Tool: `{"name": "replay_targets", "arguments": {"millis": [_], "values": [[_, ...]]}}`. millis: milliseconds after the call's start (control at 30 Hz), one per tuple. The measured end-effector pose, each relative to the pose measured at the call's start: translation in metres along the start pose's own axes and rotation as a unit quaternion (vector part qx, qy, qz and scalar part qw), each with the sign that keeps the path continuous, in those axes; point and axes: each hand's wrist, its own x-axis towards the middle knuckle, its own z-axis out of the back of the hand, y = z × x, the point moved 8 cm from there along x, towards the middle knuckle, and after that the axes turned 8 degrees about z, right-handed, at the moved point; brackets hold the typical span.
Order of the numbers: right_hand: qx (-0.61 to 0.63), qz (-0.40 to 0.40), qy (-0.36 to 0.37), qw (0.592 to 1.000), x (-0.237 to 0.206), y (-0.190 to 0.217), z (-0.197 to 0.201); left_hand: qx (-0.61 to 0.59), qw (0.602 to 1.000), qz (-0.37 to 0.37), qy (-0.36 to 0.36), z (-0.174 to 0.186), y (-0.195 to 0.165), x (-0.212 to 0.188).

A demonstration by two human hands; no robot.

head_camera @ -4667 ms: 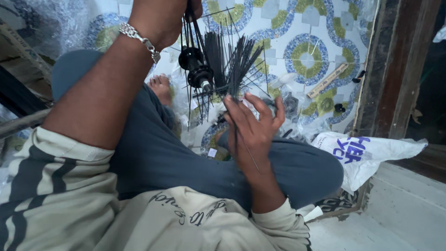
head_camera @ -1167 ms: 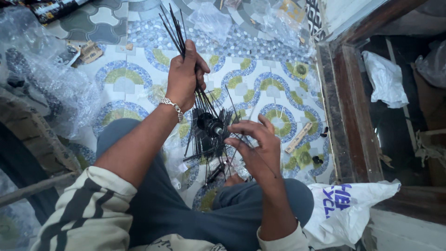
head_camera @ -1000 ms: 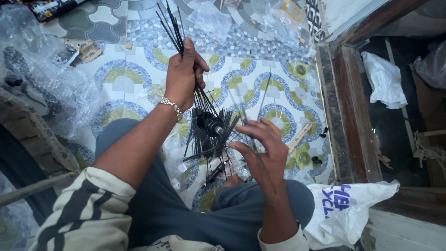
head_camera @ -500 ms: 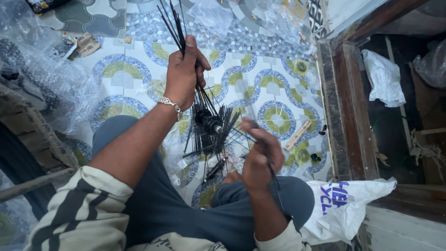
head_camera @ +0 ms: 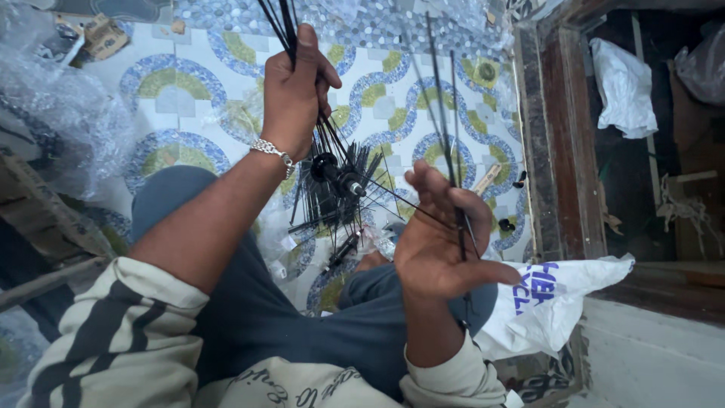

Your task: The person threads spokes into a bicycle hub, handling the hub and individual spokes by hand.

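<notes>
Head view looks straight down on a seated person, knees in blue trousers [head_camera: 249, 317], over a patterned tile floor [head_camera: 189, 91]. Left hand [head_camera: 296, 94] is up high, fist clenched tight round a bundle of thin black spokes [head_camera: 281, 26] whose ends fan out above the knuckles and run on below the palm. A metal bracelet [head_camera: 273, 151] sits on that wrist. Just beneath the fist hangs a black hub [head_camera: 336, 174], spokes bristling from it in all directions, down toward the lap.

Right hand [head_camera: 442, 242] is lower and nearer, palm turned up, fingers [head_camera: 430, 177] half curled and loose rather than clamped. A couple of long spokes [head_camera: 442, 113] pass through that hand and rise straight up past the fingers; thumb and forefinger seem to pinch them, though the exact grip is hard to make out. The two hands are near each other but apart, with the hub between them.

Clear plastic wrap [head_camera: 60, 113] is bunched at left on the tiles. A white plastic bag [head_camera: 544, 302] lies just beside the right knee, against a dark wooden frame [head_camera: 559, 136]. Striped cream sleeves [head_camera: 113, 340] fill the bottom edge.
</notes>
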Motion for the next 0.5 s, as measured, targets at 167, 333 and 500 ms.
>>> {"name": "replay_targets", "arguments": {"millis": [167,333,500], "values": [[0.168,-0.07,-0.061,0.981,-0.007,-0.001,0.0,0.036,0.999,-0.021,0.002,-0.009,-0.008,-0.003],[-0.016,-0.127,-0.061,0.99,-0.017,-0.013,0.007,0.041,0.999,-0.032,0.01,-0.011,-0.009,-0.006],[0.096,-0.058,0.033,0.993,-0.006,0.022,-0.011,0.019,0.999,-0.035,0.013,-0.011,-0.006,-0.006]]}}
